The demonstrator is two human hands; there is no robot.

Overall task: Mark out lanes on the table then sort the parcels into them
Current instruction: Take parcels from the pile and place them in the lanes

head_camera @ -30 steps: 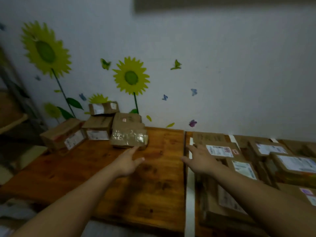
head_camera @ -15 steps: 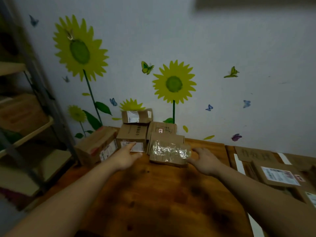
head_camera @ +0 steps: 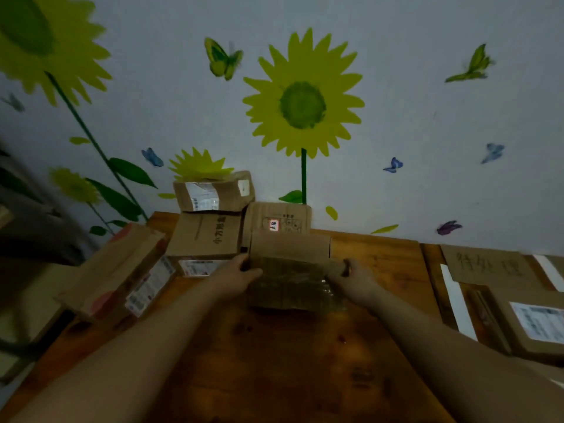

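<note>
The left hand (head_camera: 236,274) and right hand (head_camera: 355,277) clamp their grip on opposite ends of the brown, tape-wrapped cardboard parcel (head_camera: 290,282); likely light and stiff; glossy tape may slip.

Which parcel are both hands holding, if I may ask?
The tape-wrapped parcel at the front, between left hand and right hand; the others show plain cardboard.

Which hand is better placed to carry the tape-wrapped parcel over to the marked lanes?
Probably right: the right hand grips the tape-wrapped brown cardboard parcel at the end nearer the white tape strip; the left hand holds the far end.
</note>
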